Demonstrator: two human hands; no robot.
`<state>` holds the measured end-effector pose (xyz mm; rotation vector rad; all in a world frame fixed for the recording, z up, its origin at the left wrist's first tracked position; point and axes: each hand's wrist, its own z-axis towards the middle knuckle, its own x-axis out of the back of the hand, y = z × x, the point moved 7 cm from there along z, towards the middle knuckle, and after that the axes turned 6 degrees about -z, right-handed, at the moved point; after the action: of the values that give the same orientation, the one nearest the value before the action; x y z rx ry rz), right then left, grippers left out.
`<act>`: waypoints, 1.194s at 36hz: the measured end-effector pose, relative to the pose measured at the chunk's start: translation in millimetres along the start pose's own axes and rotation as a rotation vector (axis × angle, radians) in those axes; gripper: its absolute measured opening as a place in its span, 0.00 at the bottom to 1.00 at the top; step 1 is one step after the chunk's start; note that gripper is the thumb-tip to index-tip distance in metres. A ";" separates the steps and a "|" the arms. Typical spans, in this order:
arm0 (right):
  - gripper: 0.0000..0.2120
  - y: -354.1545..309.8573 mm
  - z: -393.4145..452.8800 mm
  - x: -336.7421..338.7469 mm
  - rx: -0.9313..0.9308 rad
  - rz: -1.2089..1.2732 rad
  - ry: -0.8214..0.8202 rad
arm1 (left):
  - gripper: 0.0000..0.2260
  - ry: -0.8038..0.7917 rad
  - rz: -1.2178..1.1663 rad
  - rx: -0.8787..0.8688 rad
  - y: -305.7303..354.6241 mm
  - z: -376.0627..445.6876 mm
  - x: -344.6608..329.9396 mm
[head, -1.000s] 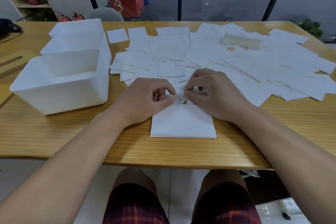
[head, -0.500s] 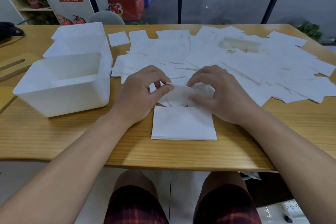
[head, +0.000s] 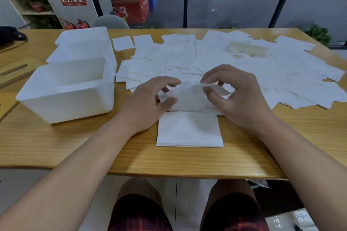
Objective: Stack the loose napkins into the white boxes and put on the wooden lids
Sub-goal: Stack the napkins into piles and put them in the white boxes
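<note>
Both hands hold one white napkin [head: 189, 97] just above the table, in front of me. My left hand [head: 150, 103] pinches its left edge and my right hand [head: 238, 97] pinches its right edge. Directly below, near the table's front edge, lies a neat square stack of napkins [head: 189, 131]. Many loose napkins [head: 253, 69] cover the middle and right of the table. Three white boxes stand at the left: the nearest box [head: 65, 92] is open, with two more boxes [head: 82, 47] behind it. A wooden lid [head: 15, 73] lies left of the boxes, cut off by the frame.
The wooden table's front edge [head: 169, 167] runs just above my knees. A small pale block [head: 247, 48] rests on the napkins at the back right. A black object with a cable [head: 9, 33] lies at the far left corner. A grey chair back [head: 110, 22] shows behind the table.
Both hands have lifted one napkin off the loose pile and hold it stretched between them above the far edge of the stack. The view has tilted slightly.
</note>
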<state>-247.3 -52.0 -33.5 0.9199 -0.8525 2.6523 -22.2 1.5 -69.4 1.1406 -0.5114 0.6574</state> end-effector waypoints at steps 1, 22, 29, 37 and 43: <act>0.07 -1.8 -0.9 -2.3 0.004 0.001 -0.053 | 0.18 0.024 -0.013 0.007 -0.9 0.8 1.8; 0.05 27.9 -1.0 -11.2 -0.269 -0.023 -0.117 | 0.23 0.103 -0.438 -0.042 9.6 -0.9 12.1; 0.07 15.3 0.4 -7.4 -0.229 0.041 -0.059 | 0.07 0.134 -0.303 0.001 11.5 0.2 9.1; 0.04 12.3 0.1 1.3 -0.218 0.039 0.025 | 0.04 0.334 -0.245 -0.108 16.6 -3.5 24.1; 0.04 7.1 4.1 7.4 -0.195 0.188 0.014 | 0.05 0.364 -0.279 -0.124 20.5 -6.0 30.0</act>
<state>-253.7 -60.1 -29.5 0.8082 -1.2246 2.6619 -15.2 19.1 -37.7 0.9265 -0.0784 0.5649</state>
